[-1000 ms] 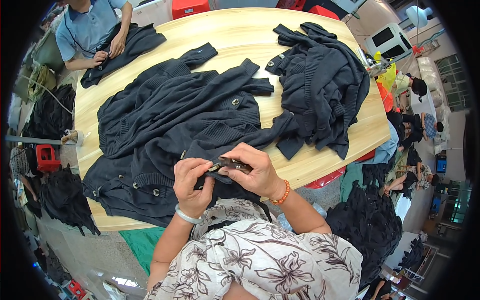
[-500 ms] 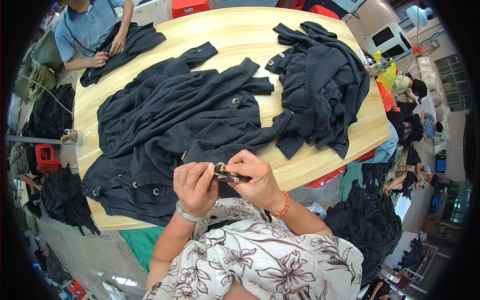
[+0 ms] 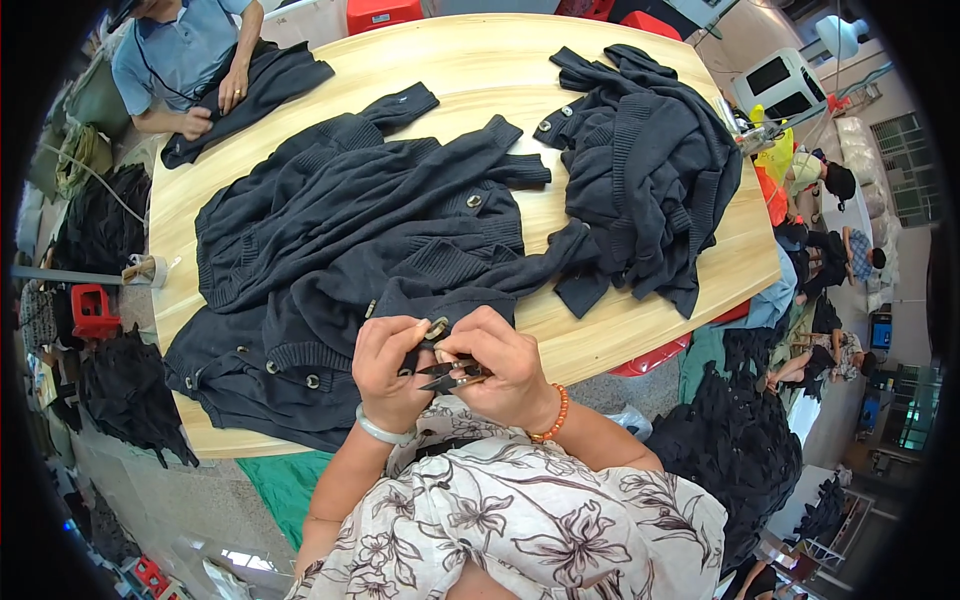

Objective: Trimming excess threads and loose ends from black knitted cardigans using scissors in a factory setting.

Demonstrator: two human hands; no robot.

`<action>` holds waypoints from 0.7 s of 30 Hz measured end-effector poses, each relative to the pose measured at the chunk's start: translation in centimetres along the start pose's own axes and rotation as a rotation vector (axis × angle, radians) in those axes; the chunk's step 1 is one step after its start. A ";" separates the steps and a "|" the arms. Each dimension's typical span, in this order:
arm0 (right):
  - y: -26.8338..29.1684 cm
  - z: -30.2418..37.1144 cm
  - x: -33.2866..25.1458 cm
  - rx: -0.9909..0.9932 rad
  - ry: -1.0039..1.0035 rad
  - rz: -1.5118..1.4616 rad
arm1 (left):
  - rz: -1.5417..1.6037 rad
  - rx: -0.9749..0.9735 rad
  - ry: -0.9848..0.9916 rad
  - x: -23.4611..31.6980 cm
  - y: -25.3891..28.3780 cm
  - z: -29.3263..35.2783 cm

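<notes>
Near the table's front edge, my left hand (image 3: 390, 368) pinches the edge of a dark knit cardigan (image 3: 445, 300) beside a round, pale-rimmed button (image 3: 437, 327). My right hand (image 3: 502, 362) is closed around dark thread snips (image 3: 452, 378), whose blades point left below the button. Its thumb and forefinger come together close to the button; whether they also pinch a thread is too small to tell. Part of the cloth is covered by my fingers. More of the dark knit, with several buttons, spreads to the left of and beyond my hands.
A second heap of dark knitwear (image 3: 650, 170) lies on the right of the pale wooden table (image 3: 480, 60). At the far left a co-worker in a blue shirt (image 3: 185, 55) handles a dark garment (image 3: 265, 85). Dark garments (image 3: 735, 440) are piled at my right, below table height.
The snips' blades have swung lower and now show apart from the cloth. My right fingers have come nearer the button, which shows more plainly. The co-worker's hands have moved apart.
</notes>
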State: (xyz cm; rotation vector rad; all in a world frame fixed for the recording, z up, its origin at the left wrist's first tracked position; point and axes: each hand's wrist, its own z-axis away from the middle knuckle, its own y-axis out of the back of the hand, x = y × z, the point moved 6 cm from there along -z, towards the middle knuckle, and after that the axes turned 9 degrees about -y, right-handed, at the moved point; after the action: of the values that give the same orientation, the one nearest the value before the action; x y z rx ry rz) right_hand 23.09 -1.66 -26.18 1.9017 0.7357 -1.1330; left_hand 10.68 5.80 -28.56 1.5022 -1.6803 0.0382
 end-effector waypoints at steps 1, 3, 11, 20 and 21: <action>0.1 -0.1 0.0 -0.001 0.002 -0.001 | 0.073 0.024 0.079 -0.6 0.0 0.4; 0.4 -0.4 1.1 -0.096 -0.131 -0.152 | 0.220 0.073 0.189 -1.2 0.1 0.6; 2.2 -0.9 1.4 -0.206 -0.238 0.092 | 0.440 0.138 0.326 -2.6 -0.1 1.5; 1.4 -1.0 1.1 -0.389 -0.126 0.200 | 0.462 0.092 0.303 -2.2 -0.2 1.5; 1.4 -1.0 1.1 -0.391 -0.126 0.199 | 0.467 0.078 0.304 -2.2 -0.2 1.5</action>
State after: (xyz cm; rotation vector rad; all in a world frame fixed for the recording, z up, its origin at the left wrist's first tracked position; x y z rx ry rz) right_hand 25.10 -1.45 -26.43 1.5233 0.6294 -0.9003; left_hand 9.82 6.70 -30.95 1.0642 -1.7529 0.5589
